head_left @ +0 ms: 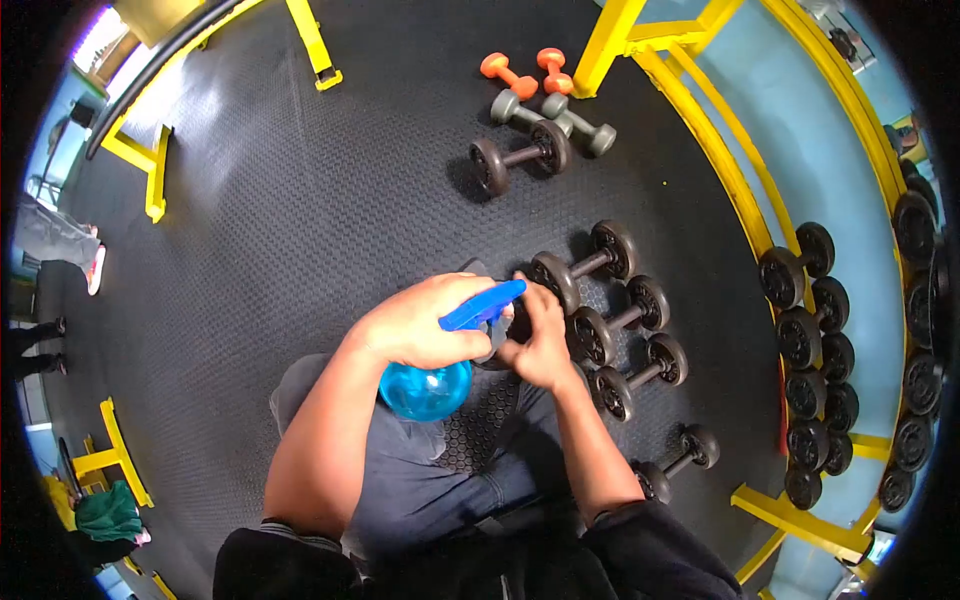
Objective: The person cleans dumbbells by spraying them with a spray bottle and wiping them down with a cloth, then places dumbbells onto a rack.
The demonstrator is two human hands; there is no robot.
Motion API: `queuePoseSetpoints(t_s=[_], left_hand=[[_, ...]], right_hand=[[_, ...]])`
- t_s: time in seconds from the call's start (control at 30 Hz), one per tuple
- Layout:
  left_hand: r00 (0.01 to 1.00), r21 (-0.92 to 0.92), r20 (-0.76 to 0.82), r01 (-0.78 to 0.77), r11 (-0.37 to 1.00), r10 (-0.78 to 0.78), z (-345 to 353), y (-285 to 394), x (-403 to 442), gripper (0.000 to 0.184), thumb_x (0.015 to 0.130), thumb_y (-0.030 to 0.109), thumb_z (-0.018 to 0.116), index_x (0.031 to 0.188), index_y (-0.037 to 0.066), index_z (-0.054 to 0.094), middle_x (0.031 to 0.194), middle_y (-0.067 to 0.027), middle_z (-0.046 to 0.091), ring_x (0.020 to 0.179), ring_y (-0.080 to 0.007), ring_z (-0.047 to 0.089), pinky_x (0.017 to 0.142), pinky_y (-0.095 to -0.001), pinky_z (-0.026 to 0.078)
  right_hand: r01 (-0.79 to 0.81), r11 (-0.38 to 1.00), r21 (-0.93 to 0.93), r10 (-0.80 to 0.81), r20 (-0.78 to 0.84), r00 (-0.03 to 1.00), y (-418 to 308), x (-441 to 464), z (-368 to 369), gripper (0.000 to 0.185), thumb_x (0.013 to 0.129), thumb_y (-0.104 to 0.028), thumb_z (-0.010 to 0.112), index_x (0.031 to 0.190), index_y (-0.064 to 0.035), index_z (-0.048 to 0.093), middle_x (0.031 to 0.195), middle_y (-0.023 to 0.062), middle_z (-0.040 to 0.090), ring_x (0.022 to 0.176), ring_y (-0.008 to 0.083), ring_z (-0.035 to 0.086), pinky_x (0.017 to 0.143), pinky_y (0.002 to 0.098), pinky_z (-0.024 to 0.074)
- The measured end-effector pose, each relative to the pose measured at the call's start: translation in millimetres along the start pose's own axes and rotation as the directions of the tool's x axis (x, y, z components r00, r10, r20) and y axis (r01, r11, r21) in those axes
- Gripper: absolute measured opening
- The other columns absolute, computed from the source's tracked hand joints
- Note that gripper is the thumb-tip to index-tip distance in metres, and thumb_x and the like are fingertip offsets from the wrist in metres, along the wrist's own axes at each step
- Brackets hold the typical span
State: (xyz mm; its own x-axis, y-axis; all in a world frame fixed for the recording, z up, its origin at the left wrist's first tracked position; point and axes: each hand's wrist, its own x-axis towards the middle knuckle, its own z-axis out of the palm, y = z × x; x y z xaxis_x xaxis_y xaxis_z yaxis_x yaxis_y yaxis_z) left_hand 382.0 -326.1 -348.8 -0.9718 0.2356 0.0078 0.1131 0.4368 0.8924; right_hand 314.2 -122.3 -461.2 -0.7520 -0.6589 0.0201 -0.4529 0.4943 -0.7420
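Observation:
My left hand (425, 322) is wrapped round the neck of a spray bottle with a blue trigger head (482, 306) and a see-through blue body (426, 390). The bottle is over my bent legs, its head pointing right. Beside the nozzle, my right hand (541, 340) curls its fingers and thumb round a dark dumbbell (519, 322), mostly hidden by both hands. Just right of that hand, several dark dumbbells (622, 319) lie in a column on the floor.
Farther ahead lie another dark dumbbell (520, 157), two grey ones (581, 124) and two orange ones (509, 76). A yellow rack (720, 170) with many dumbbells (800, 338) stands at right. Yellow frames (125, 455) stand at left, near other people's legs (40, 345).

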Motion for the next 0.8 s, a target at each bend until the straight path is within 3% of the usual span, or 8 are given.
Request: queuePoseSetpoints(t_s=[0.07, 0.2, 0.23, 0.27, 0.37, 0.43, 0.67, 0.8], left_hand=[[0.982, -0.229, 0.066, 0.188, 0.955, -0.178, 6, 13, 2, 0.038, 0.069, 0.017, 0.069, 0.103, 0.004, 0.062, 0.093, -0.0086, 0.064, 0.087, -0.0194, 0.061, 0.079, -0.0337, 0.048], [0.947, -0.395, 0.099, 0.32, 0.861, -0.307, 35, 9, 4, 0.035, 0.069, 0.013, 0.071, 0.102, 0.004, 0.063, 0.09, -0.0055, 0.064, 0.085, -0.0136, 0.059, 0.078, -0.0312, 0.048], [0.947, -0.386, 0.083, 0.317, 0.866, -0.31, 49, -3, 4, 0.031, 0.069, 0.011, 0.071, 0.099, 0.005, 0.063, 0.091, -0.0044, 0.064, 0.085, -0.0127, 0.059, 0.077, -0.0305, 0.048], [0.938, -0.225, -0.099, 0.304, 0.926, -0.332, 71, -20, -1, 0.026, 0.071, 0.011, 0.069, 0.095, 0.005, 0.064, 0.087, -0.0027, 0.064, 0.082, -0.0135, 0.059, 0.074, -0.0302, 0.047], [0.744, -0.08, -0.061, 0.661, 0.747, -0.665, 97, -13, -1, 0.017, 0.074, 0.018, 0.061, 0.081, 0.002, 0.063, 0.074, -0.0092, 0.064, 0.072, -0.0208, 0.062, 0.068, -0.0339, 0.048], [0.644, 0.124, 0.03, 0.757, 0.642, -0.764, 107, -13, -5, 0.031, 0.07, 0.02, 0.054, 0.085, -0.003, 0.067, 0.093, -0.0286, 0.064, 0.093, -0.0405, 0.063, 0.079, -0.0468, 0.049], [0.639, 0.232, -0.175, 0.766, 0.599, -0.749, 115, -5, -11, 0.031, 0.068, 0.02, 0.056, 0.084, -0.004, 0.067, 0.094, -0.0279, 0.065, 0.096, -0.0414, 0.062, 0.085, -0.0467, 0.049], [0.607, 0.22, -0.122, 0.788, 0.575, -0.785, 104, 3, -16, 0.027, 0.073, 0.023, 0.059, 0.086, 0.0, 0.065, 0.093, -0.0237, 0.066, 0.093, -0.0407, 0.062, 0.082, -0.0466, 0.049]], right_hand=[[-0.032, 0.704, 0.709, -0.067, 0.112, 0.991, -20, -24, -2, 0.083, 0.063, -0.005, 0.073, 0.139, -0.0056, 0.039, 0.137, 0.0149, 0.043, 0.127, 0.0251, 0.041, 0.105, 0.039, 0.0351], [-0.327, 0.357, 0.875, 0.227, 0.258, 0.939, -1, -54, 2, 0.042, 0.068, 0.005, 0.063, 0.109, -0.0015, 0.06, 0.092, 0.0019, 0.063, 0.085, 0.0139, 0.06, 0.081, 0.0288, 0.0492], [-0.317, 0.531, 0.786, 0.334, 0.15, 0.931, 14, -65, -5, 0.037, 0.068, 0.003, 0.059, 0.104, -0.0011, 0.06, 0.087, 0.0016, 0.061, 0.079, 0.0139, 0.059, 0.075, 0.0292, 0.0497], [-0.348, 0.505, 0.789, 0.487, 0.072, 0.87, 22, -75, -17, 0.039, 0.067, 0.001, 0.057, 0.106, 0.0003, 0.059, 0.087, 0.0031, 0.061, 0.079, 0.0156, 0.059, 0.074, 0.0292, 0.0493], [-0.162, 0.386, 0.908, 0.648, -0.142, 0.749, 64, -106, -62, 0.045, 0.064, 0.0, 0.055, 0.11, 0.0, 0.057, 0.092, 0.0044, 0.062, 0.084, 0.0181, 0.06, 0.079, 0.0293, 0.0486], [-0.099, 0.414, 0.905, 0.661, -0.224, 0.716, 81, -121, -92, 0.047, 0.066, 0.004, 0.052, 0.112, -0.0005, 0.057, 0.093, 0.0033, 0.062, 0.08, 0.0152, 0.059, 0.075, 0.0271, 0.0476], [-0.159, 0.501, 0.851, 0.58, -0.193, 0.791, 62, -111, -91, 0.041, 0.07, 0.005, 0.058, 0.111, 0.0002, 0.058, 0.098, 0.0029, 0.064, 0.088, 0.0116, 0.059, 0.08, 0.0267, 0.047], [-0.174, 0.74, 0.65, 0.378, -0.187, 0.907, 44, -68, -40, 0.038, 0.074, -0.003, 0.062, 0.111, -0.0005, 0.06, 0.101, 0.0077, 0.065, 0.095, 0.0197, 0.06, 0.087, 0.0329, 0.0467]])
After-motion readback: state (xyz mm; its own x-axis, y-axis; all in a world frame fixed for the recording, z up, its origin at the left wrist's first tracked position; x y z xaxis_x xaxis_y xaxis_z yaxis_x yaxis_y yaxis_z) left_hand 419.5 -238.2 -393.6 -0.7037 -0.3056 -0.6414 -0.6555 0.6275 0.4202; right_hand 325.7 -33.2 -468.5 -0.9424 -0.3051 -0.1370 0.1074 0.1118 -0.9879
